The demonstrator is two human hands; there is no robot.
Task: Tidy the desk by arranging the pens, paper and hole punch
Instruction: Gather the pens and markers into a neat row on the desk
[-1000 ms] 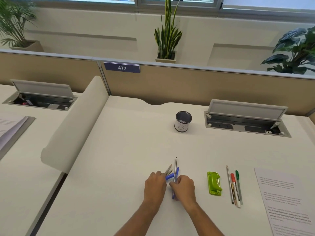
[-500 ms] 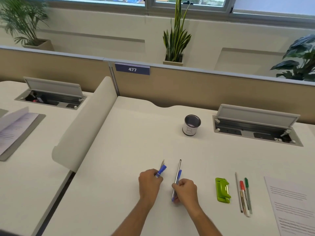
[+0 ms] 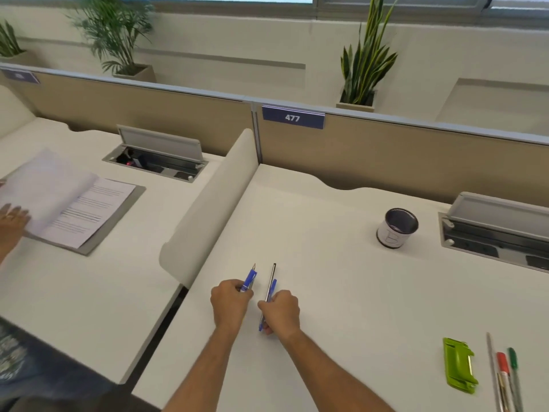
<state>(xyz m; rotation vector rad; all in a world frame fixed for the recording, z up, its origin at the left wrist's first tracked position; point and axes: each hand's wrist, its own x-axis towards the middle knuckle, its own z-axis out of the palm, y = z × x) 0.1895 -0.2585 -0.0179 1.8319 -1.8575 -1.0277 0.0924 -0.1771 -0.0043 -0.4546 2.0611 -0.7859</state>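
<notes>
My left hand (image 3: pixel 230 303) grips a small bunch of pens with a blue cap (image 3: pixel 249 279), tips pointing away from me. My right hand (image 3: pixel 280 310) holds two pens (image 3: pixel 271 288), one silver and one blue, low over the white desk (image 3: pixel 341 292). A green hole punch (image 3: pixel 459 365) lies at the right, with a red, a green and a grey pen (image 3: pixel 505 379) side by side beside it. A metal pen cup (image 3: pixel 397 228) stands upright farther back. The paper is out of view.
A curved white divider (image 3: pixel 208 209) separates my desk from the left desk, where another person's hand (image 3: pixel 12 224) rests on an open document (image 3: pixel 65 203). An open cable tray (image 3: pixel 499 233) sits at the back right. A tan partition (image 3: pixel 386 156) runs behind.
My hands have drawn apart, splitting the pens into two bunches. My view has swung left, so the paper has left the frame and the neighbouring desk shows.
</notes>
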